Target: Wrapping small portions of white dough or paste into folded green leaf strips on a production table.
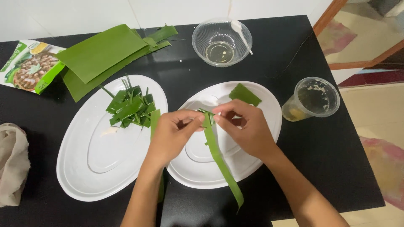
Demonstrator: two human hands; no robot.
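Note:
Both hands meet over the right white oval plate. My left hand and my right hand pinch the top end of a long green leaf strip, which hangs down toward the table's near edge. A folded green leaf piece lies on the far part of that plate. On the left white oval plate sits a pile of cut leaf pieces. Another strip runs under my left wrist.
Stacked broad leaves lie at the back left beside a printed food packet. A clear bowl with oil and a white spoon stands at the back. A plastic cup is on the right, a beige cloth at far left.

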